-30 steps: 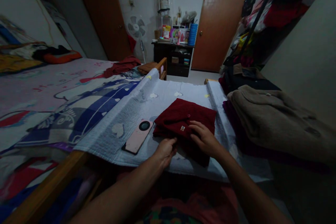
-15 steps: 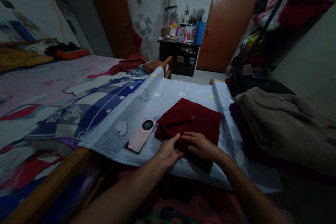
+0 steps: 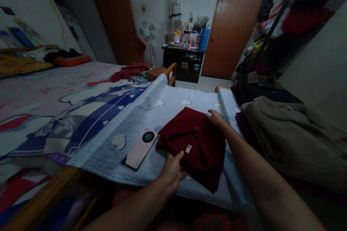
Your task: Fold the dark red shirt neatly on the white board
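Observation:
A folded dark red garment [image 3: 200,140] lies on the pale blue quilted cover [image 3: 173,112], with a small button and a little white label [image 3: 188,148] showing on its upper face. At its near left edge is my left hand [image 3: 173,171], thumb on top and fingers tucked under the cloth. My right hand [image 3: 217,118] is closed on the garment's far right edge, its fingertips partly hidden. Left of the garment, a pink phone [image 3: 137,153] lies with its round black camera ring upward.
Brown fleece clothing [image 3: 287,133] is piled on the right. A bed with a patterned sheet [image 3: 73,79] spans the left, beside a wooden rail [image 3: 46,195]. Behind stand a white fan [image 3: 148,32] and a dark cabinet [image 3: 176,61].
My right hand has moved from the garment's near middle to its far right edge, uncovering the white label. My left hand stays at the near edge. The view has shifted slightly.

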{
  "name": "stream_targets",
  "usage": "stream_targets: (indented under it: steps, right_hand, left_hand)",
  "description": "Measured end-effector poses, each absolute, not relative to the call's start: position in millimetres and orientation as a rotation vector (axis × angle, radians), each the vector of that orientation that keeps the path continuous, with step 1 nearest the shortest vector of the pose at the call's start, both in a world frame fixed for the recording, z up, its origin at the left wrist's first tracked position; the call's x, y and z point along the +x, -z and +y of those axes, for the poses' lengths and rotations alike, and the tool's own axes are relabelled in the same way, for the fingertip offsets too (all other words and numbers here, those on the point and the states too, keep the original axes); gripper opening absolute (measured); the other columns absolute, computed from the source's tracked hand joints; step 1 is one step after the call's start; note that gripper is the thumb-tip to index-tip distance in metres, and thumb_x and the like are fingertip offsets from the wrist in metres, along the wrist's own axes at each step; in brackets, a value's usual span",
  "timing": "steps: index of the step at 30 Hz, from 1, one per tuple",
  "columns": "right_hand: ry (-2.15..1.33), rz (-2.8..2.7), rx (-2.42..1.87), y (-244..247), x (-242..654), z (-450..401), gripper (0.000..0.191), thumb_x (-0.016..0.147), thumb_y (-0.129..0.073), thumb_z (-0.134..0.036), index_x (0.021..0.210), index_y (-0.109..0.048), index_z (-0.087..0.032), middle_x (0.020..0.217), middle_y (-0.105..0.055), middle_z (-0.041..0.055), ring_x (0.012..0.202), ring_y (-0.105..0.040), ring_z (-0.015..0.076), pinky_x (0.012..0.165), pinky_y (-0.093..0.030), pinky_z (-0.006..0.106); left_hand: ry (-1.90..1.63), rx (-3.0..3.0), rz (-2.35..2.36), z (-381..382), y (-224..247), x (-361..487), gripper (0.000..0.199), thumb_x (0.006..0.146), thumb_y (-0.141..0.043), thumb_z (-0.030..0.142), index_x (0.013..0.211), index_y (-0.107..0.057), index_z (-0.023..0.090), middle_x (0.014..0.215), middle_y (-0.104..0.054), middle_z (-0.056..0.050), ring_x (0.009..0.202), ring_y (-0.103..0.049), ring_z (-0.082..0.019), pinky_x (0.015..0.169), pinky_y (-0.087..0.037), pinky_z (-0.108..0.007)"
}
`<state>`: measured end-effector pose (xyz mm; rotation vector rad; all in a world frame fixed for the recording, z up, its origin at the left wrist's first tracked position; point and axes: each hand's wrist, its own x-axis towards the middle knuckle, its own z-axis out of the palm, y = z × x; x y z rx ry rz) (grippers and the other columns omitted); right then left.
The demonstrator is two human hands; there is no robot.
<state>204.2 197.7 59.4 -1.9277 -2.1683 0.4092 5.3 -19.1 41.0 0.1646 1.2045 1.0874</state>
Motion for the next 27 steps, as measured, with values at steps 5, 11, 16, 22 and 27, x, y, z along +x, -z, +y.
stream_targets:
  steps: [5, 11, 16, 22, 27]
  right_hand:
    - [-0.558, -2.24, -1.967, -49, 200, 221, 0.04, 0.092, -0.047, -0.034, 0.118, -0.064, -0.008, 0.12, -0.065, 0.0179, 0.109, -0.061, 0.0238, 0.088, -0.043, 0.026]
    - [-0.785, -2.253, -1.973, -58, 199, 237, 0.029, 0.082, -0.056, -0.029, 0.096, -0.073, -0.011, 0.093, -0.073, 0.0107, 0.082, -0.066, 0.0196, 0.069, -0.045, 0.024]
    - [-1.013, -2.159, -1.918, -71, 208, 235, 0.019, 0.072, -0.064, -0.028, 0.081, -0.073, -0.014, 0.076, -0.07, 0.0062, 0.067, -0.062, 0.0171, 0.061, -0.044, 0.025]
    - [-1.303, -1.876, -1.795, -71, 223, 210, 0.019, 0.074, -0.062, -0.026, 0.09, -0.067, -0.019, 0.079, -0.07, 0.003, 0.062, -0.061, 0.0145, 0.058, -0.047, 0.024]
    - [-1.42, -1.588, -1.713, -69, 231, 172, 0.022, 0.074, -0.06, -0.026, 0.093, -0.062, -0.016, 0.084, -0.07, 0.006, 0.064, -0.062, 0.0153, 0.056, -0.048, 0.024]
  left_hand:
    - [-1.122, 0.183, 1.157, -20, -41, 9, 0.051, 0.09, -0.052, 0.022, 0.132, -0.03, 0.039, 0.13, -0.058, -0.009, 0.081, -0.07, -0.02, 0.072, -0.056, -0.046]
    - [-1.16, 0.259, 1.144, -21, -36, 5, 0.063, 0.089, -0.053, 0.02, 0.138, -0.022, 0.044, 0.135, -0.054, -0.009, 0.084, -0.07, -0.019, 0.071, -0.057, -0.042]
    - [-1.186, 0.363, 1.151, -16, -40, -9, 0.064, 0.087, -0.054, 0.02, 0.14, -0.024, 0.041, 0.132, -0.057, -0.01, 0.086, -0.07, -0.022, 0.066, -0.058, -0.038]
    - [-1.173, 0.559, 1.192, -4, -54, -43, 0.063, 0.082, -0.061, 0.021, 0.136, -0.033, 0.04, 0.133, -0.057, -0.007, 0.094, -0.068, -0.024, 0.063, -0.058, -0.035]
    - [-1.09, 0.753, 1.19, 24, -73, -77, 0.058, 0.078, -0.062, 0.019, 0.131, -0.043, 0.034, 0.127, -0.061, -0.008, 0.09, -0.069, -0.023, 0.058, -0.057, -0.029]
